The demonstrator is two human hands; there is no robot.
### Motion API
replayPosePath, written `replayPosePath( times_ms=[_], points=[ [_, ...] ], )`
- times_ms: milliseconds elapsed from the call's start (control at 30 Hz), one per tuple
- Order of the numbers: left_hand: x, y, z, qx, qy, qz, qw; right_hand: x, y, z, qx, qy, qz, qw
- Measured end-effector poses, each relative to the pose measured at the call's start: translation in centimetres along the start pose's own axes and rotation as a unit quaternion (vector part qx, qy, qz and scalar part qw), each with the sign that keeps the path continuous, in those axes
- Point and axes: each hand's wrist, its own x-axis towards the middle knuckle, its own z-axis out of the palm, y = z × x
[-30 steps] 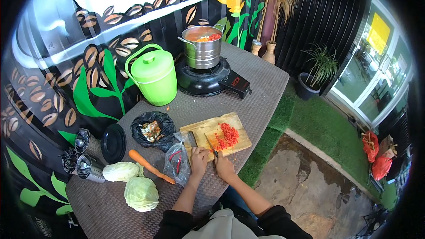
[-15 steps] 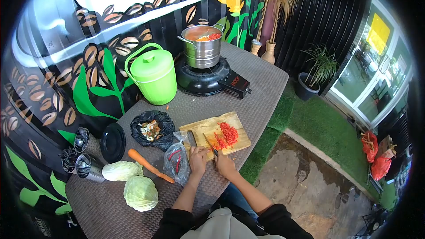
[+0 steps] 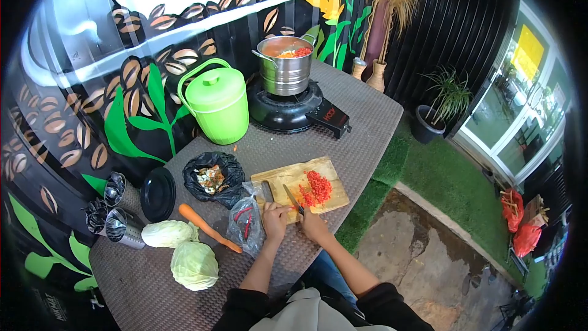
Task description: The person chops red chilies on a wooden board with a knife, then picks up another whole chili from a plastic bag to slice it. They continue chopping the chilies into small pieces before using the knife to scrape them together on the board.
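Lifting the knife (image 3: 292, 199) off the wooden cutting board (image 3: 304, 189), blade now angling up and away from the near edge rather than pressing down as a second ago. Drawing the right hand (image 3: 313, 225) slightly back toward the body, grip closed on the handle. Shifting the left hand (image 3: 275, 219) a touch toward the plastic bag of chillies (image 3: 245, 225). Leaving the chopped red pile (image 3: 315, 187) gathered more tightly beyond the blade. Tilting the whole view slightly, head moving.

Black sleeves pushed up, pale grey top, blue trousers.
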Motion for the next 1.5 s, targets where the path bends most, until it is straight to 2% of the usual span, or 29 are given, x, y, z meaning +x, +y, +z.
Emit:
replayPosePath(
  times_ms=[67,133,167,267,400,500,567,600,700,767,900,1000,1067,1233,1300,1333,1400,1500],
  points=[
    [-0.1,-0.1,0.2,-0.017,0.003,-0.02,1.0,-1.1,0.2,0.4,0.006,-0.003,0.002,1.0],
    [-0.1,-0.2,0.3,-0.022,0.003,-0.021,1.0,-2.0,-0.4,0.9,-0.056,0.052,0.001,0.997],
    [-0.1,-0.4,0.4,-0.025,0.001,-0.02,0.999,-1.7,-0.8,0.9,-0.035,0.033,0.025,0.999],
    [-0.1,-0.6,0.3,-0.015,0.0,0.008,1.0,0.7,-0.4,1.0,-0.028,0.009,0.005,1.0],
    [0.0,-0.7,0.2,0.0,-0.021,0.003,1.0,1.6,-0.6,-0.3,-0.024,-0.027,-0.008,0.999],
    [0.2,-0.7,-0.1,-0.039,-0.029,-0.015,0.999,0.1,-0.8,0.2,-0.028,-0.032,-0.009,0.999],
    [0.0,-1.0,0.2,-0.049,-0.019,-0.016,0.998,-1.2,-1.4,1.0,-0.046,0.051,0.014,0.998],
    [0.2,-0.9,0.2,-0.05,-0.019,-0.016,0.998,-0.9,-1.5,1.2,-0.046,0.051,0.015,0.998],
    [0.0,-0.9,0.2,-0.047,-0.025,-0.017,0.998,0.2,-1.5,0.9,-0.038,0.028,0.024,0.999],
    [0.1,-1.2,0.4,-0.057,-0.012,-0.012,0.998,0.8,-1.5,0.0,-0.054,-0.004,-0.003,0.999],
    [0.2,-0.9,0.1,-0.068,-0.006,-0.015,0.998,-0.5,-0.9,0.3,-0.064,-0.007,-0.012,0.998],
    [0.1,-0.8,0.2,-0.04,0.002,0.001,0.999,-1.2,-1.5,1.1,-0.06,0.014,0.039,0.997],
    [0.2,-1.3,0.5,-0.041,-0.022,-0.031,0.998,0.4,-1.2,1.4,-0.046,0.001,0.02,0.999],
    [0.3,-1.7,0.0,-0.043,-0.039,-0.016,0.998,-0.4,-1.8,-0.4,-0.025,-0.035,0.018,0.999],
    [0.3,-2.0,0.1,-0.068,-0.04,-0.006,0.997,-1.8,-2.0,0.3,-0.059,0.024,0.022,0.998],
    [0.2,-2.0,0.1,-0.067,-0.04,-0.007,0.997,-1.9,-2.1,0.4,-0.059,0.023,0.021,0.998],
    [0.2,-2.0,0.2,-0.061,-0.032,-0.004,0.998,-2.0,-2.2,0.7,-0.013,0.008,0.066,0.998],
    [0.2,-2.0,0.3,-0.078,-0.039,-0.021,0.996,-1.0,-2.0,0.1,-0.016,-0.021,0.055,0.998]
  ],
)
